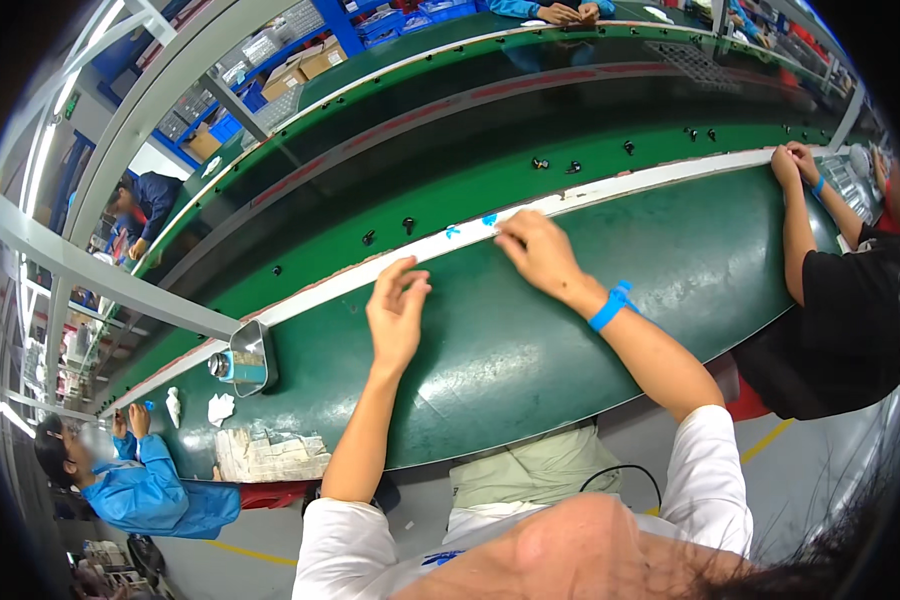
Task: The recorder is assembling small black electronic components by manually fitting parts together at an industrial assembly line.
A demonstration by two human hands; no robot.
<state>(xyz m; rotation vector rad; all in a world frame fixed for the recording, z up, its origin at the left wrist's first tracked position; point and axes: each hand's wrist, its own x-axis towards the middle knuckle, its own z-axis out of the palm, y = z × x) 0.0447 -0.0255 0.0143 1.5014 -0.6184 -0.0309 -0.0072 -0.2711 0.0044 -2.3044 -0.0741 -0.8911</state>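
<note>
My left hand [397,315] hovers over the green tabletop [490,340], its fingers loosely bent and apart, with nothing visible in them. Farther right, my right hand [545,255] reaches to the white rail [610,186] at the table's far edge. Its thumb and bent fingers are apart, and I see nothing held. Just off these fingertips is a small blue piece [489,220] on the rail; whether they touch is unclear. A second blue piece [452,232] lies left of it. A blue band [612,306] circles my right wrist.
Beyond the rail, a green conveyor belt [470,200] carries small black parts [408,226]. A metal bin [252,352] with a blue-labelled bottle [232,366] stands left, near white crumpled tissue [221,408] and a worn pale sheet [270,456]. Co-workers sit left [155,490] and right [825,290].
</note>
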